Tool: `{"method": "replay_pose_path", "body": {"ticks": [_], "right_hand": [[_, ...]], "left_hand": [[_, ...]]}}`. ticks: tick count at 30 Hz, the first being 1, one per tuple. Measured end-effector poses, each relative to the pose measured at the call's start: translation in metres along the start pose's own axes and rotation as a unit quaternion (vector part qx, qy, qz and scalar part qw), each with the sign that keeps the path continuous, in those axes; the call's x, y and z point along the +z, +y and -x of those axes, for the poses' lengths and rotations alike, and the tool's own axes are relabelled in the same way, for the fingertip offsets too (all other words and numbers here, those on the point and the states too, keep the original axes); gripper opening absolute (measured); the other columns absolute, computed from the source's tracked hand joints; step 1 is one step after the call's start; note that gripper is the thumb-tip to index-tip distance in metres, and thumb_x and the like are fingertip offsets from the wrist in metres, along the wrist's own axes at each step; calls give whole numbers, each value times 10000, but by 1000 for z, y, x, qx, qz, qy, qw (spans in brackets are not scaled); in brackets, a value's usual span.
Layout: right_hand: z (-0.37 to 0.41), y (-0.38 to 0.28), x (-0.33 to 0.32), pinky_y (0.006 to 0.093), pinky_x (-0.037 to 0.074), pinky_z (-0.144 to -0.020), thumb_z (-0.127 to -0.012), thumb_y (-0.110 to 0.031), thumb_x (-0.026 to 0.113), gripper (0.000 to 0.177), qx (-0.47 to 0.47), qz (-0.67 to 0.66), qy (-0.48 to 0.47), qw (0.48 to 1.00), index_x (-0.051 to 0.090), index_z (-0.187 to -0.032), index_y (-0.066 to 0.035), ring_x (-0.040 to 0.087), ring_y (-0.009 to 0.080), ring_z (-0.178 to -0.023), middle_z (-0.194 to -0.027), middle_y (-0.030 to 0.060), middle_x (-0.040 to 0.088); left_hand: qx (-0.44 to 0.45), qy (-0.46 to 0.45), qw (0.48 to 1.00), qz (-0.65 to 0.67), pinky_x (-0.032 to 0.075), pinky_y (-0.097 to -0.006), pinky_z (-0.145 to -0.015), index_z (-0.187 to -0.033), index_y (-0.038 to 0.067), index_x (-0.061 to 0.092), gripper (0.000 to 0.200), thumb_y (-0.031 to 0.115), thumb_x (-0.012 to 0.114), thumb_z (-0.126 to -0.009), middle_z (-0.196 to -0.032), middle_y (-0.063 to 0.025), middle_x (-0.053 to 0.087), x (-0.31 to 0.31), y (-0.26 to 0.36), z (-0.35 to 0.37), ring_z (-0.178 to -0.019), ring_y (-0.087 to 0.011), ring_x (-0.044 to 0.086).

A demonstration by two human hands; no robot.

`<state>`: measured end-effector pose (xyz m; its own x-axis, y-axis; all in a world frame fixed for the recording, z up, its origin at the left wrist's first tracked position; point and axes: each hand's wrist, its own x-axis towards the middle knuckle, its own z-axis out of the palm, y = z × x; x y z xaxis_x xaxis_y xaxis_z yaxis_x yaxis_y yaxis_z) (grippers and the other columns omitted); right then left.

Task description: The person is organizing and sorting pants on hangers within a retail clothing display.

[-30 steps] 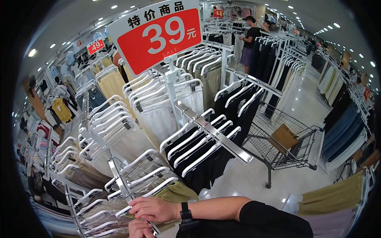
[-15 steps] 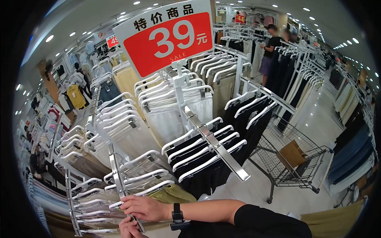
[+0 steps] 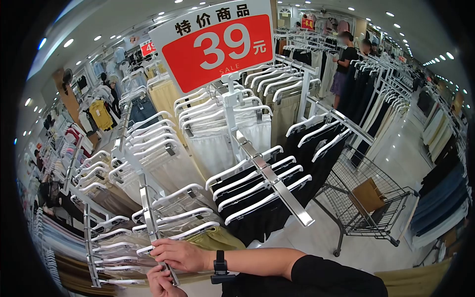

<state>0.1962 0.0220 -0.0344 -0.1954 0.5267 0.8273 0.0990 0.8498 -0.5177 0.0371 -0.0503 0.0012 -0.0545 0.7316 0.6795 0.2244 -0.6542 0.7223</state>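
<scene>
At the bottom of the head view, my right hand [image 3: 182,255], with a black watch [image 3: 220,263] on its wrist, is closed over a slanting metal display rail [image 3: 148,208]. Below it, my left hand [image 3: 163,283] has its fingers curled round the lower end of the same rail, partly cut off by the frame edge. Just above my right hand, a white hanger [image 3: 193,231] carries olive trousers [image 3: 215,238]. My fingers cover the spot where this hanger meets the rail. Several white hangers with beige and pale trousers [image 3: 168,168] hang farther up the rail.
Black trousers [image 3: 257,218] hang from a second rail [image 3: 282,188] to the right. A red and white price sign [image 3: 217,47] stands above the racks. A wire shopping cart [image 3: 368,203] holding a brown bag [image 3: 367,195] stands in the aisle. A person [image 3: 345,69] stands farther back.
The view has shifted a little, so the racks and sign appear slightly farther right. Both hands keep their places on the rail.
</scene>
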Motion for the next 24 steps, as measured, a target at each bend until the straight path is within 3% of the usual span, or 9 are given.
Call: {"method": "replay_pose_path", "body": {"ticks": [7,10,12,13,16,20,21,22,24], "right_hand": [[4,2,6,478,522,-1151,-941,12,711,289,16,8,-3,1000,676,-1225,-26,557,413,-1454,-1406,115,669],[4,3,9,474,531,-1138,-957,-2,704,255,17,25,9,1000,680,-1209,-36,574,411,-1439,-1394,112,683],[4,1,12,472,537,-1130,-968,-9,699,234,21,34,16,999,681,-1199,-41,585,410,-1428,-1385,110,693],[4,1,13,473,544,-1121,-981,-17,694,213,22,41,25,999,683,-1191,-46,600,412,-1413,-1375,112,703],[6,-3,19,483,559,-1099,-1015,-34,679,162,26,59,53,997,687,-1175,-55,637,417,-1372,-1341,123,731],[6,-8,28,500,547,-1106,-1081,-109,609,131,39,72,81,993,689,-1169,-54,637,425,-1372,-1343,141,736],[7,-7,29,509,534,-1119,-1098,-127,580,149,41,75,92,992,689,-1166,-53,632,432,-1375,-1345,150,736],[9,-8,31,518,520,-1132,-1115,-145,551,174,43,81,103,991,690,-1163,-51,627,439,-1378,-1346,159,735],[9,-14,34,534,484,-1166,-1129,-165,528,206,56,72,110,990,693,-1164,-46,607,442,-1404,-1340,170,739]], "left_hand": [[58,-30,998,-5,597,-434,-910,-809,-57,646,299,98,573,-1054,-1018,-213,737,-14,-23,-1,-1002,-332,706],[107,-83,991,11,588,-439,-970,-936,-59,734,175,71,644,-1012,-1087,-200,774,-19,-36,-7,-1065,-337,724],[84,-49,995,12,530,-403,-837,-734,60,650,194,113,715,-909,-849,-100,715,-12,-43,-11,-894,-284,662],[69,-79,994,28,501,-413,-878,-704,48,596,247,104,654,-938,-835,-111,679,-14,-42,-12,-929,-286,624],[114,-164,979,38,508,-413,-868,-731,51,622,224,121,659,-941,-844,-104,689,-17,-37,-26,-916,-286,631],[148,-263,952,60,534,-424,-877,-814,55,722,288,303,806,-937,-910,-95,730,-35,-36,-48,-953,-307,675],[134,-317,937,66,559,-463,-979,-947,53,789,299,326,888,-878,-1068,-125,789,-47,-43,-51,-1103,-363,720],[132,-316,937,67,559,-463,-979,-947,53,789,299,326,888,-878,-1068,-125,789,-57,-46,-50,-1103,-363,720],[86,-398,910,79,540,-499,-1096,-1100,50,810,340,234,917,-835,-1257,-169,789,-74,-44,-57,-1274,-411,700]]}}
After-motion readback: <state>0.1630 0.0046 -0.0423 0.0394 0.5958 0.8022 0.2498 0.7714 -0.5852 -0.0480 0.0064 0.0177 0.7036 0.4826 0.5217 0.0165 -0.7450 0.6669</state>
